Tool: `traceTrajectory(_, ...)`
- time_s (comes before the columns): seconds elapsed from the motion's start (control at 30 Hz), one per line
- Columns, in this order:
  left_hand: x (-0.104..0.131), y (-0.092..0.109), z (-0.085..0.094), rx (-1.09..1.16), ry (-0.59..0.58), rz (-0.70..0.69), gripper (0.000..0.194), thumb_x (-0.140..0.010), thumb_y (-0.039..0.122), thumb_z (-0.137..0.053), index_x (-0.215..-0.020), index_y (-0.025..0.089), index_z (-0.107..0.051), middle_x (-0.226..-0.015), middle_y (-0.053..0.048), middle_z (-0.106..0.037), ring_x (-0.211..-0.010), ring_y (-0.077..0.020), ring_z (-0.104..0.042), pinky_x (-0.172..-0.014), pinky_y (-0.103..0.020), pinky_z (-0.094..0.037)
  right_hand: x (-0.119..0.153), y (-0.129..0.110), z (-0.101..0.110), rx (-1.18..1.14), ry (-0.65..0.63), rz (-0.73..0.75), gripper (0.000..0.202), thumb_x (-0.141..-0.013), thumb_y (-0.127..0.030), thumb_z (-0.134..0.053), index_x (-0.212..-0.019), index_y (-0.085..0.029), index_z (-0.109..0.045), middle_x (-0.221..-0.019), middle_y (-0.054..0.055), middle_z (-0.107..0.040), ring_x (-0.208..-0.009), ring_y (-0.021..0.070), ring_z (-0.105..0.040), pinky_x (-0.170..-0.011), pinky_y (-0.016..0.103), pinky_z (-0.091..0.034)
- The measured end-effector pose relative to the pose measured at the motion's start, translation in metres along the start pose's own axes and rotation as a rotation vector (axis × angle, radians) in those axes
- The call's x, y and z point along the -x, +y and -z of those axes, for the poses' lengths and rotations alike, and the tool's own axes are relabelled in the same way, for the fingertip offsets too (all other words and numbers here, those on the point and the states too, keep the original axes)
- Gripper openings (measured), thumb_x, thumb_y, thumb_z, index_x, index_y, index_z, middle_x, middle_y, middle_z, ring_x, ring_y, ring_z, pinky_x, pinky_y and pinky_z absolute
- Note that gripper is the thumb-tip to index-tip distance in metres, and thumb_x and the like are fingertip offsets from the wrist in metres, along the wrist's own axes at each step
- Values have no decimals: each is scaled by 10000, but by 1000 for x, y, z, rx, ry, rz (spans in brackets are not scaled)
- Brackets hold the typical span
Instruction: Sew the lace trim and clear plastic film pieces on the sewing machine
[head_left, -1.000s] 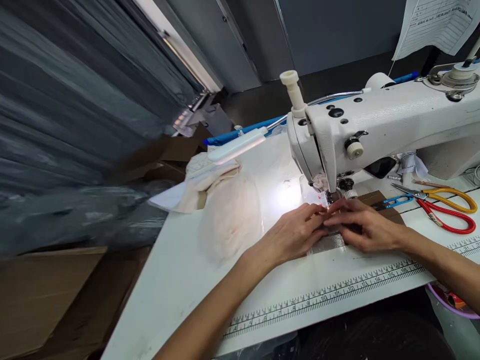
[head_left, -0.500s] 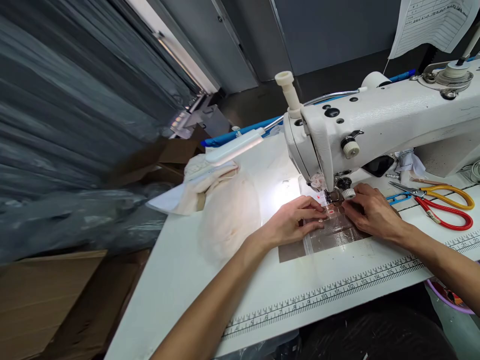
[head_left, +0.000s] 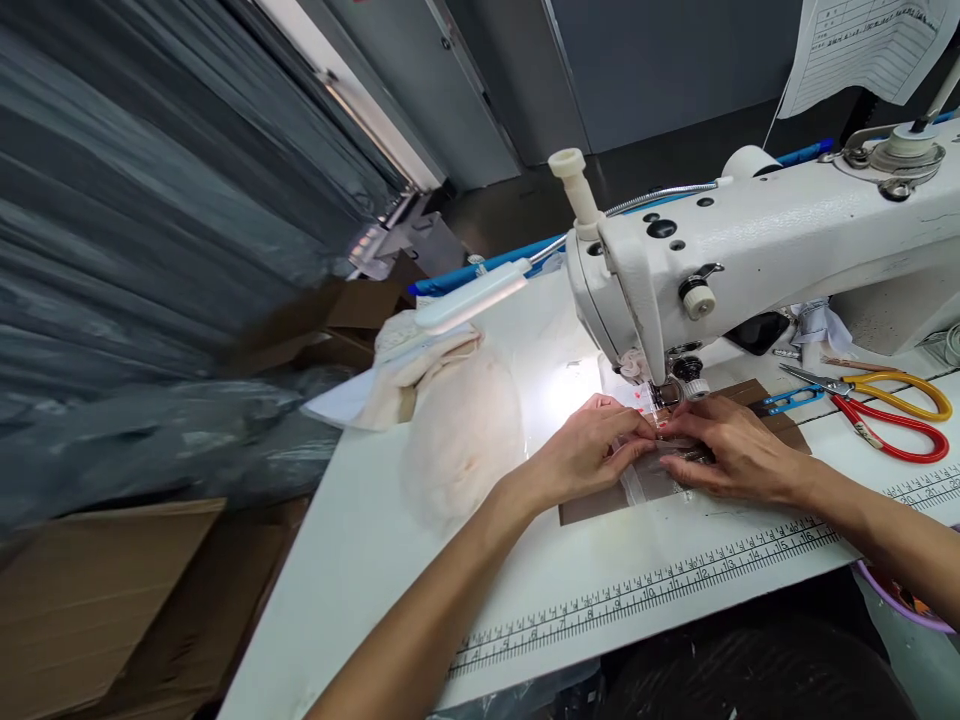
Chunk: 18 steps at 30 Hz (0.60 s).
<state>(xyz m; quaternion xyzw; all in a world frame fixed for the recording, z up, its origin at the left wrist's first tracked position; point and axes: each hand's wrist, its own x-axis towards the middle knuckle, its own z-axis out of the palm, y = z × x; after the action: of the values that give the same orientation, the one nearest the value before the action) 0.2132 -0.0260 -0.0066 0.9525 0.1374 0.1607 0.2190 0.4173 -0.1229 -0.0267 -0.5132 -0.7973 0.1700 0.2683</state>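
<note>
A white sewing machine [head_left: 637, 290] stands at the right, its presser foot [head_left: 664, 395] over clear plastic film [head_left: 637, 482] and a brown sheet [head_left: 589, 507]. My left hand [head_left: 592, 447] holds the film left of the foot, fingers bent together. Just right of the foot, my right hand [head_left: 727, 447] has its thumb and fingers at the film near a small red mark. Part of the film is hidden under both hands. Behind my right hand, more of the brown sheet shows.
Red and yellow scissors [head_left: 847, 385] and blue snips [head_left: 793, 398] lie at the right. A fluffy cream piece [head_left: 465, 445] and folded cloth [head_left: 397, 370] lie at the left. A ruler strip [head_left: 645, 595] runs along the front edge. Cardboard boxes [head_left: 112, 600] stand lower left.
My right hand has moved slightly left and closer to my left hand. More of the brown sheet now shows behind the right hand, beside the snips.
</note>
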Motion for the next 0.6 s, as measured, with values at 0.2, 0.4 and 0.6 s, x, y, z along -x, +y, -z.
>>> traceTrajectory(0.2,-1,4,4,73,-13,91,161,-926,285,-550,-902,197,-682,-779,-9,-717,-723,-138,-644,-807,-329,-516,-2,-5,-4,-88,9,-37,181,-947,-275,-480,-918,-184,-634,-918,83,-644,-862,194,-582,-772,329,-444)
traceTrajectory(0.4,14,5,11,342,134,418,289,-861,436,-632,-740,175,-648,-704,-15,-677,-648,-126,-608,-598,-233,-489,-4,-12,4,-380,0,-129,216,-905,-308,-501,-757,-179,-591,-696,19,-595,-623,123,-508,-612,276,-399)
traceTrajectory(0.6,3,-5,21,195,66,332,289,-936,401,-507,-831,173,-650,-657,7,-637,-534,-109,-543,-499,-218,-412,-19,-21,4,-557,-272,-540,274,-909,-236,-465,-653,-178,-542,-547,10,-611,-438,102,-523,-476,238,-398)
